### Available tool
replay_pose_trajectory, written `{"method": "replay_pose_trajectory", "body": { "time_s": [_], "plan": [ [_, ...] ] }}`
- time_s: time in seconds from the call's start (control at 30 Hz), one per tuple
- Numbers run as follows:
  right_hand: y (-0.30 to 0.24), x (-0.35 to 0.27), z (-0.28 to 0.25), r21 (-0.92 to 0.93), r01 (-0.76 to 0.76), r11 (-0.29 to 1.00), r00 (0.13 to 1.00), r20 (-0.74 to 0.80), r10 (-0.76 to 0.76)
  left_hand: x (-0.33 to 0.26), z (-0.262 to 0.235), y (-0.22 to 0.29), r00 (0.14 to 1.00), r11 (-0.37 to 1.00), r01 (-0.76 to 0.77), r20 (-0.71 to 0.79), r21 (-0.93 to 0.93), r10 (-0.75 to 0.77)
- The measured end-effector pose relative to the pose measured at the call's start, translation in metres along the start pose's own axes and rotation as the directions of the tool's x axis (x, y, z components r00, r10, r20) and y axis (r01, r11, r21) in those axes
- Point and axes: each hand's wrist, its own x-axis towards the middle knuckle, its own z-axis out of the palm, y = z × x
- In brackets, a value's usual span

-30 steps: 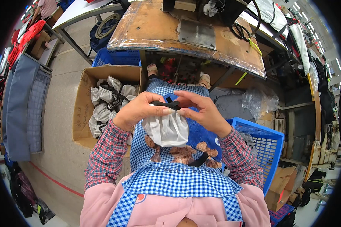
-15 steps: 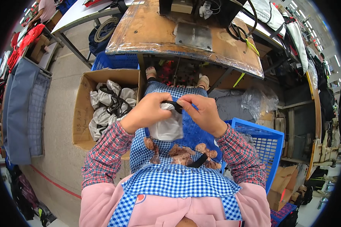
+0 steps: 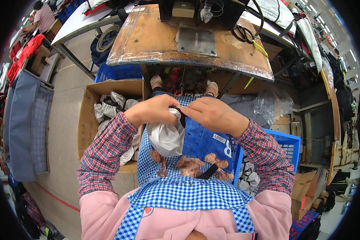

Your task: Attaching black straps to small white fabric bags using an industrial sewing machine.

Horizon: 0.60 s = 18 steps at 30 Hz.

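Above my lap, my left hand (image 3: 153, 110) is closed on the rim of a whitish-grey fabric pouch (image 3: 166, 139) with black edging. The pouch's body bulges and hangs below my fingers. My right hand (image 3: 217, 116) shows its back; its fingers close in against the black edging (image 3: 181, 117), beside the left fingertips. Its thumb is hidden underneath. To the left, a cardboard box (image 3: 86, 120) holds several similar whitish pieces with black cords. More such pieces (image 3: 249, 176) lie in a blue plastic basket (image 3: 286, 138) on the right, partly behind my right sleeve.
A wooden worktable (image 3: 148, 40) with a metal plate (image 3: 197, 41) and a dark machine stands ahead. Clear plastic film (image 3: 272, 105) lies beneath its right side. A grey-covered rack (image 3: 24, 124) stands far left, an open cardboard box (image 3: 304, 192) at lower right. Another person (image 3: 42, 18) is at far left.
My right hand has rolled over from a thumb-and-finger pinch, so its back now shows. Both hands and the pouch have moved slightly left, and the pouch looks fuller. Pieces in the blue basket now show.
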Motion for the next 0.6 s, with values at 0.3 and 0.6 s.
{"method": "replay_pose_trajectory", "body": {
  "time_s": [0.3,0.6],
  "plan": [
    [0.038,0.010,-0.014,0.180,-0.366,0.913,0.886,-0.233,0.401,0.029,-0.040,0.027,0.975,0.988,-0.081,-0.215,-0.134,0.051],
    [0.091,0.040,-0.028,0.427,-0.478,0.768,0.698,-0.346,0.627,0.081,-0.108,0.058,0.947,0.949,-0.037,-0.315,-0.314,-0.068]
  ]
}}
